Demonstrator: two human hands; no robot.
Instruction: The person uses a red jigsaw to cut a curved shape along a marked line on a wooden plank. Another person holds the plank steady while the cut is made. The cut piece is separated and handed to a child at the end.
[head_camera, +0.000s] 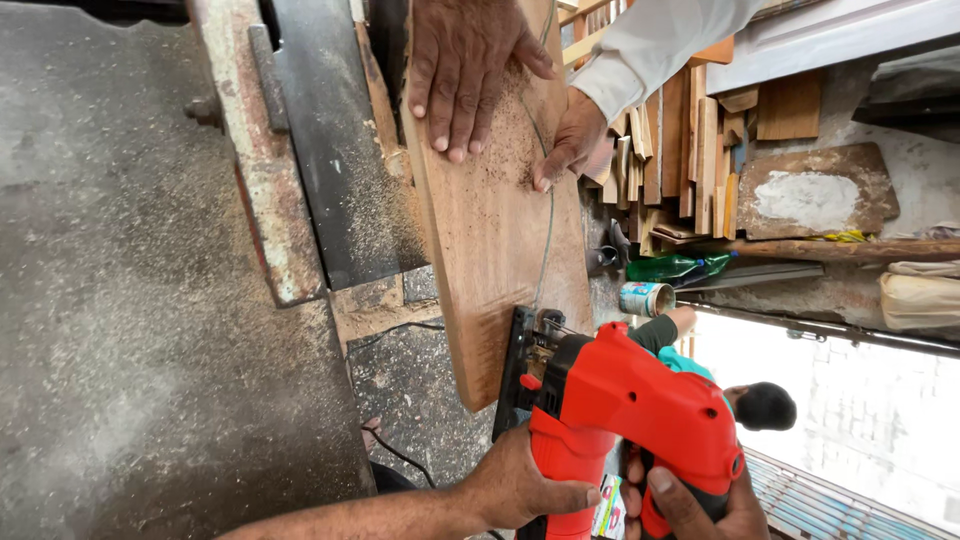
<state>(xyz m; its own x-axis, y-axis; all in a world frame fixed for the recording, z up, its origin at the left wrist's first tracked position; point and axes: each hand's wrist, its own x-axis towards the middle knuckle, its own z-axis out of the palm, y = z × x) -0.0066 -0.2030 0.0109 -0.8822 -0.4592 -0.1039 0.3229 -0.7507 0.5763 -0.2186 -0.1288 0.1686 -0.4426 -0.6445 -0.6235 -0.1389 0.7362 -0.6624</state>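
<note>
A round tin can (646, 298) with a colourful label lies beside a green plastic bottle (678, 267).

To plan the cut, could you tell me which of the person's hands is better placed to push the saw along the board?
Likely the right hand: it wraps the handle of the red jigsaw. The left hand only steadies its body at the wooden board.
</note>
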